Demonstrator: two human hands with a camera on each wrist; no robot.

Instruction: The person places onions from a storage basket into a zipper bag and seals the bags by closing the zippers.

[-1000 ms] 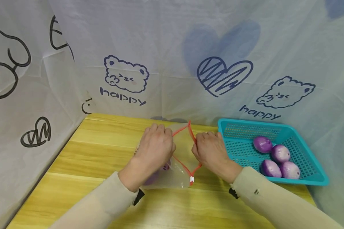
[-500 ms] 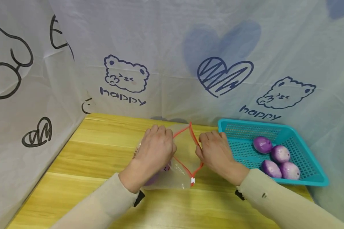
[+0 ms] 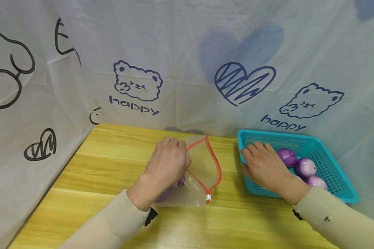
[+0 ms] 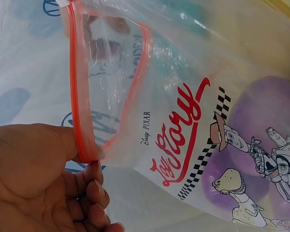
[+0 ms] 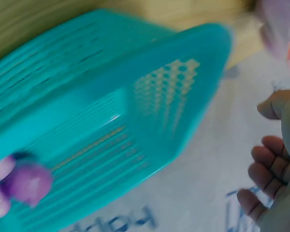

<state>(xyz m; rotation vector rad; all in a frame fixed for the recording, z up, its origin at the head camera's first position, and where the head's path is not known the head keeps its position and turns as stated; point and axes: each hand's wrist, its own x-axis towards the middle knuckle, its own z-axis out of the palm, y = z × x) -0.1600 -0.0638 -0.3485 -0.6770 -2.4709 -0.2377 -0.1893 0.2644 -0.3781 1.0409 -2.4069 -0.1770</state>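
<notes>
My left hand (image 3: 169,159) pinches the edge of a clear zip bag (image 3: 194,192) with a red zip strip and a white slider. The bag's mouth gapes toward the right. In the left wrist view, thumb and fingertips grip one corner of the red strip (image 4: 78,92), and purple round shapes (image 4: 261,116) show through the printed plastic. My right hand (image 3: 266,169) is over the left side of a teal basket (image 3: 330,169), fingers loosely bent and holding nothing. Several purple onions (image 3: 306,167) lie in the basket, one partly hidden by that hand.
A wooden table (image 3: 112,155) carries the bag and the basket. A white cloth (image 3: 190,52) with printed bears and hearts hangs behind it, and another patterned cloth (image 3: 65,107) stands along the left side.
My right hand has let go of the bag's mouth and moved right, over the basket. My left hand keeps its hold on the bag, whose mouth stays wide.
</notes>
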